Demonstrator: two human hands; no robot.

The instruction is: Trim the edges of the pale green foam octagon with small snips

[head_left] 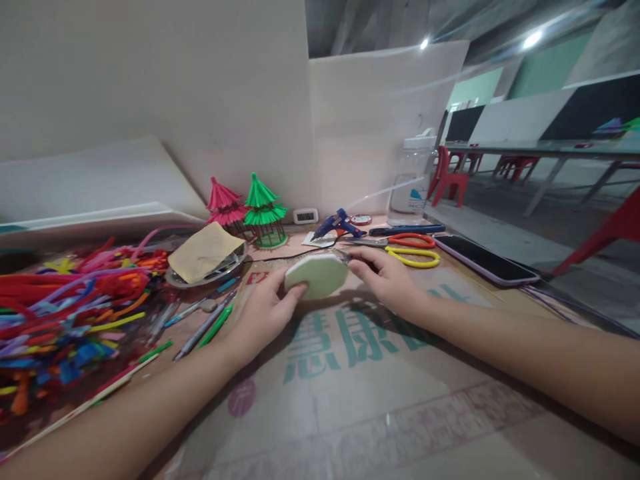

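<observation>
Foam disc (316, 275) sits between scissors (411, 248) and pens (203, 325).

Matt pale-green foam disc (318, 276); matt brown cardboard sheet (350, 387); glossy phone (484, 259); fuzzy pipe cleaners (60, 307).

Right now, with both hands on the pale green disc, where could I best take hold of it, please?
I would take the pale green disc by its upper rim, with a pinch grip from the far side. It is flat and held tilted; the left hand holds its left edge and the right hand its right, leaving the top clear.
</observation>
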